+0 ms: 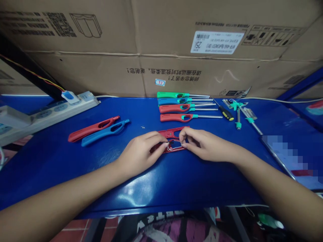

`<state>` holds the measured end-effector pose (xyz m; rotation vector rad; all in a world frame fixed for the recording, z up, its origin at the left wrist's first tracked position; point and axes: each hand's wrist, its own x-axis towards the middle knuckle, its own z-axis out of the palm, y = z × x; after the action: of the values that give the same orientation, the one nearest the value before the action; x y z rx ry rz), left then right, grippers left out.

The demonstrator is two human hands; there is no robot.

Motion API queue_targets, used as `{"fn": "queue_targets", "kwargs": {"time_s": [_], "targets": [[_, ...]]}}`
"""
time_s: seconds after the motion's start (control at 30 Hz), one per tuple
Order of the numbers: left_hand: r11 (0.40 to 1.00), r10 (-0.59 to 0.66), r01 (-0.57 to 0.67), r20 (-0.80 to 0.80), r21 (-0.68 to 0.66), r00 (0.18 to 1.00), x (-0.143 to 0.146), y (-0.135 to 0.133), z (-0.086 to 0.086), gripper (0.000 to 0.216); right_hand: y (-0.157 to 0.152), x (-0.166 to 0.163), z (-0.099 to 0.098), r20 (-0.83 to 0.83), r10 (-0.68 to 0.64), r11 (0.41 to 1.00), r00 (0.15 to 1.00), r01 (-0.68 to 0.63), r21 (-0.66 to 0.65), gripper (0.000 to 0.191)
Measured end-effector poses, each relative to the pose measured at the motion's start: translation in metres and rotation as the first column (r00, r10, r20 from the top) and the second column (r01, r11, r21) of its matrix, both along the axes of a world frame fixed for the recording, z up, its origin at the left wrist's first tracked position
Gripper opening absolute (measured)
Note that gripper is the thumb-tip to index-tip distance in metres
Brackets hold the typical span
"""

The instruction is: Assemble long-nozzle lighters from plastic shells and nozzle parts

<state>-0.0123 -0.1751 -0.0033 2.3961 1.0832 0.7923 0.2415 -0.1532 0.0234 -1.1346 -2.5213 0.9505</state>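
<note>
Head view: left hand (140, 151) and right hand (202, 144) pinch red shell (173, 133), hiding its middle.

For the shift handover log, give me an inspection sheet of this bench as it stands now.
Surface: glossy blue table top, glare near front.
Job's things: open red plastic lighter shell lying flat; thin white wire along its near edge.
Clutter: four assembled long-nosed lighters; loose red handle shell and blue handle shell; black-and-yellow screwdriver; teal-tipped metal rods.
Grips: left hand and right hand both pinch at the open shell.
Cables: white power strip; red-and-yellow wire; white cord along back edge.
Surroundings: brown cardboard boxes stacked behind.
</note>
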Motion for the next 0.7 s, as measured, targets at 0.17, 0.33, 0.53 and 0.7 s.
{"fn": "queue_targets", "kwargs": {"time_s": [0.17, 0.33, 0.53, 0.7], "targets": [[1.000, 0.006, -0.006, 0.001, -0.016, 1.000, -0.0005, 0.0003, -0.0006, 0.018, -0.0005, -0.0004, -0.0020, 0.028, 0.012, 0.999, 1.000, -0.013, 0.051, 0.013], [1.000, 0.004, -0.004, 0.032, -0.007, 0.999, -0.0010, 0.0012, -0.0025, 0.016, -0.0014, -0.0019, -0.0041, 0.027, 0.057, 0.993, 0.998, -0.060, 0.102, 0.014], [1.000, 0.000, 0.000, 0.044, 0.006, 0.999, -0.0008, 0.0016, -0.0033, 0.015, -0.0004, -0.0010, -0.0044, 0.009, 0.076, 0.991, 0.997, -0.076, 0.107, 0.006], [0.999, -0.029, 0.028, 0.031, 0.020, 0.999, -0.0019, 0.0040, -0.0040, 0.016, 0.0018, 0.0008, -0.0049, -0.020, 0.096, 0.992, 0.995, -0.094, 0.082, 0.007]]}}
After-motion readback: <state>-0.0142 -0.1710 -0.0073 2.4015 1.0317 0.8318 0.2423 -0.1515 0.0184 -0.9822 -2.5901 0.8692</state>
